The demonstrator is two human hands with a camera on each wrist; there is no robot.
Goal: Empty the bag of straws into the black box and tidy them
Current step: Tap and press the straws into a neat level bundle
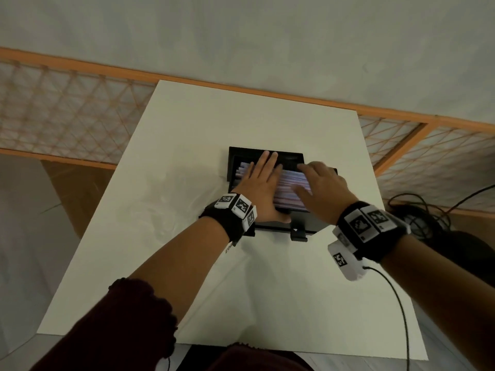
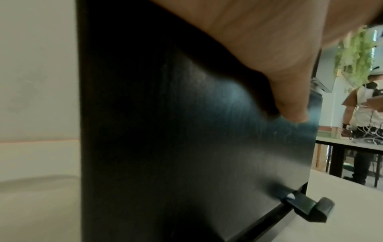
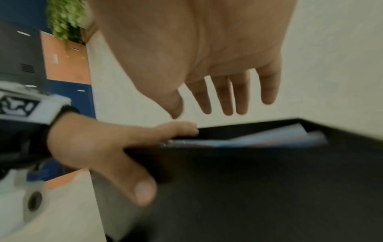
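A black box stands mid-table, filled with pale blue and pink straws lying crosswise. My left hand lies flat on the straws with straight fingers, its thumb against the box's front wall; the left wrist view shows that thumb pressing there. My right hand hovers over the box's right side, fingers spread and holding nothing. In the right wrist view my right hand hangs open above the straws, with my left hand on the box. A faint crumpled clear sheet, possibly the bag, lies left of the box.
The white table holds only the box. A latch sticks out from the box's front. An orange-framed mesh fence runs behind the table. Black cables lie on the floor at the right. A person stands far off.
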